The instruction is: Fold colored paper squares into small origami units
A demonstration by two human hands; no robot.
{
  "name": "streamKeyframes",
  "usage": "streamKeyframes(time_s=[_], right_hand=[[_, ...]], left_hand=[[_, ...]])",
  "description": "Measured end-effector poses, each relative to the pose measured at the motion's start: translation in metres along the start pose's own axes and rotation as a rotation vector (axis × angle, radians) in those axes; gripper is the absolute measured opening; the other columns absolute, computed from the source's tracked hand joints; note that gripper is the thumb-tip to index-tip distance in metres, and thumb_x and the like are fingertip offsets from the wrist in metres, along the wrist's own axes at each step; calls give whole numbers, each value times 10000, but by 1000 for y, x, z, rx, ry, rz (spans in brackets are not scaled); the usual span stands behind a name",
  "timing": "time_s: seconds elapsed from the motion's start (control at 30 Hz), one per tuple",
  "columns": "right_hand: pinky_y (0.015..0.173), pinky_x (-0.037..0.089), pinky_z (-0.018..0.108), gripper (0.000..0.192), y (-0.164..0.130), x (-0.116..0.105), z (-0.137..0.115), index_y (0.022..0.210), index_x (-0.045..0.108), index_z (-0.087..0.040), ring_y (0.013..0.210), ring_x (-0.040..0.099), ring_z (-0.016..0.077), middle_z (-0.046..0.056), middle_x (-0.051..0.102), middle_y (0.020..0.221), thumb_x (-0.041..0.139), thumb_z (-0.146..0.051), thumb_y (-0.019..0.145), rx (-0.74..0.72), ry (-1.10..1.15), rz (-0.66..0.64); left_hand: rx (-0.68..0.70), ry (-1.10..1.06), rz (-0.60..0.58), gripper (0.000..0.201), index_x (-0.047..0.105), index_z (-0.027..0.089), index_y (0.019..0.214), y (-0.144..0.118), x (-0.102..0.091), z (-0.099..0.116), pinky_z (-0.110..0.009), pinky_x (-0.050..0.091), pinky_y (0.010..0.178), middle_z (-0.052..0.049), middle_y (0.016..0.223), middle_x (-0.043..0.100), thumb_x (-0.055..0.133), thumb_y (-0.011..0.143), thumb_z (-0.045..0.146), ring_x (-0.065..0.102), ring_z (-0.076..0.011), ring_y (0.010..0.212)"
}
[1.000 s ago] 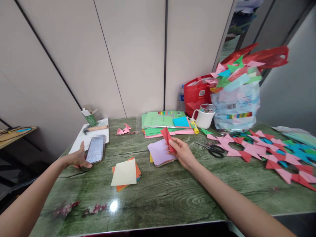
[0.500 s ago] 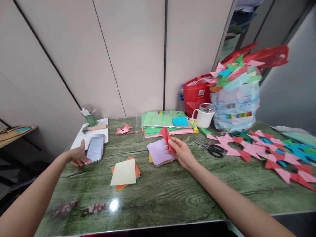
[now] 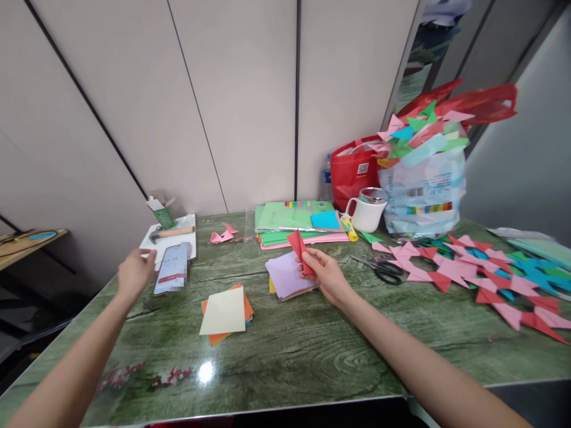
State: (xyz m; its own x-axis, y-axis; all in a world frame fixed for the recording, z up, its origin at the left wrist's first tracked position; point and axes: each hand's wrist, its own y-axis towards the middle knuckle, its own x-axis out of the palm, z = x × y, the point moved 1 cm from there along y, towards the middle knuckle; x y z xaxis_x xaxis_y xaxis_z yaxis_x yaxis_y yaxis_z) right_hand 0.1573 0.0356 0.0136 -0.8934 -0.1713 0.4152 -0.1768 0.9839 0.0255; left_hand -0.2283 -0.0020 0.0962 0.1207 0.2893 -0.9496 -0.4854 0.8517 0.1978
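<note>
Both hands are out over the green table (image 3: 289, 351), well apart from each other. The right hand (image 3: 328, 276) pinches a folded red paper piece (image 3: 300, 249) between thumb and fingers, holding it upright just above a lilac-topped stack of square sheets (image 3: 288, 276). The left hand (image 3: 134, 273) hangs loosely curled and holds nothing, just left of a phone (image 3: 172, 276) that lies flat on the table with its screen lit; whether the fingers touch the phone's edge cannot be told. Taking the lilac stack as the landmark: a second stack of squares topped by a cream sheet (image 3: 224, 310) lies to its near left, a pile of larger coloured sheets (image 3: 298, 223) lies just behind it, a white mug (image 3: 368, 214) stands behind and to the right, black scissors (image 3: 386, 270) lie to its right, and a spread of folded pink, red and blue pieces (image 3: 477, 267) lies further right still
</note>
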Motion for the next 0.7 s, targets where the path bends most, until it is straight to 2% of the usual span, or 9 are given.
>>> streamKeyframes(time_s=[0.07,0.13,0.2,0.3,0.37,0.43,0.5,0.7], right_hand=[[535,499,232,340,0,1,0,866,594,-178,577,576,92,14,646,766,694,-403,632,-3,3,-10],[554,506,242,344,-1,2,0,877,589,-179,594,594,102,17,653,765,692,-403,637,-5,3,-23],[580,513,260,358,-1,3,-1,893,584,-183,616,612,117,21,663,768,694,-404,635,-11,1,-32],[624,519,291,374,-2,3,-4,920,576,-194,656,630,139,26,676,794,694,-405,633,-38,-14,-50],[644,516,298,356,-1,3,-6,927,574,-202,689,634,148,25,678,814,683,-396,648,-76,-45,-71],[677,508,293,315,-1,1,-9,921,577,-206,750,632,155,25,675,849,667,-375,670,-131,-94,-95],[717,497,286,282,1,-1,-11,910,580,-205,814,625,161,27,667,892,657,-354,684,-187,-149,-120],[727,492,290,307,5,-5,-11,917,589,-190,838,610,168,43,646,923,663,-352,668,-232,-266,-165]], left_hand=[[48,-116,-35,470,546,93,998,-28,7,36,-350,483,671,-89,718,670,257,858,436,639,-236,746],[154,-288,-151,443,587,176,967,-61,20,80,-301,506,647,-44,750,672,312,834,497,639,-188,719],[232,-845,-413,482,498,169,1162,-93,36,127,-356,518,624,-124,970,639,481,777,459,623,-221,799],[268,-1007,-531,676,299,166,1331,-123,56,185,-335,520,652,-204,1147,544,555,756,413,606,-192,877],[281,-1087,-568,704,232,159,1357,-130,66,211,-314,516,682,-229,1184,514,535,774,414,604,-173,901],[278,-1155,-565,659,253,171,1347,-129,72,226,-307,516,702,-222,1191,517,490,795,441,599,-170,927],[272,-1204,-534,609,317,174,1317,-126,76,233,-310,521,723,-196,1185,535,486,798,444,593,-180,953],[230,-1480,-457,540,533,134,1145,-121,89,229,-330,557,660,-104,1030,652,666,673,362,618,-221,885]])
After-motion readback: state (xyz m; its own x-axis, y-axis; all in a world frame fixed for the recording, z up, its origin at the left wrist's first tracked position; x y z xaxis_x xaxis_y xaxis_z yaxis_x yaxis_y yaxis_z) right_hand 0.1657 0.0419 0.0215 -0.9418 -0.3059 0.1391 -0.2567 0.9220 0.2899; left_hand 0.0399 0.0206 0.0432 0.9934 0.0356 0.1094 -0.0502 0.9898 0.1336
